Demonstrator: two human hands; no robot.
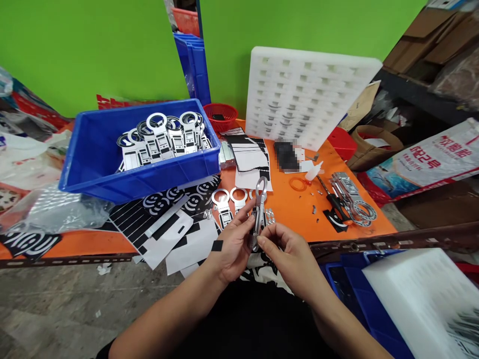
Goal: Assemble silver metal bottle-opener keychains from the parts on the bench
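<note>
Upright and nearly edge-on, a silver metal part with a ring at its top (257,215) is between my hands over the table's front edge. My left hand (232,249) is closed around its middle from the left. At its lower end the fingertips of my right hand (297,259) pinch it; whether they also hold something small is hidden. A black square (217,245) sticks to my left wrist. Just behind are similar flat ring-topped parts (225,215), lying on the orange table (280,204). Small silver pieces (270,216) lie beside them.
A blue bin (149,175) with many ring-topped parts stands at left. White slotted foam (258,89) leans at the back. Adhesive sheets (194,249) overhang the front edge. On the right lie a black-handled tool (336,203) and metal parts (346,187); white foam (419,279) sits below.
</note>
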